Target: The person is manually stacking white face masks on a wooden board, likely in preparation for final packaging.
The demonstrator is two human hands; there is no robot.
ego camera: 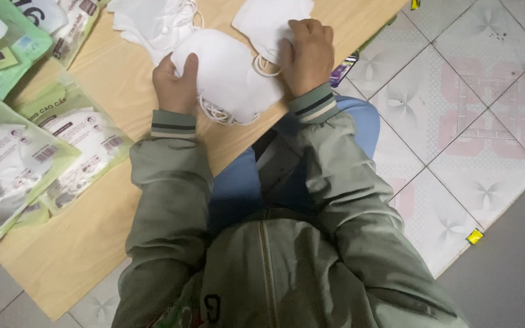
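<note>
A stack of white face masks [229, 76] with thin ear loops lies on a low wooden board [116, 85]. My left hand [176, 85] grips the stack's left side, thumb on top. On the right side, my right hand [306, 54] presses down on the stack, fingers curled over a mask's edge. Both sleeves are grey-green with striped cuffs. More loose white masks [153, 21] lie just beyond the hands, and another white mask [268, 18] sits at the top under my right fingers.
Several green-and-clear packets of masks [74, 136] lie on the board's left side. Patterned floor tiles [457, 121] spread to the right, with a small yellow scrap [474, 236]. A purple wrapper [343, 70] sits by the board's edge. My blue-trousered knees are below the board.
</note>
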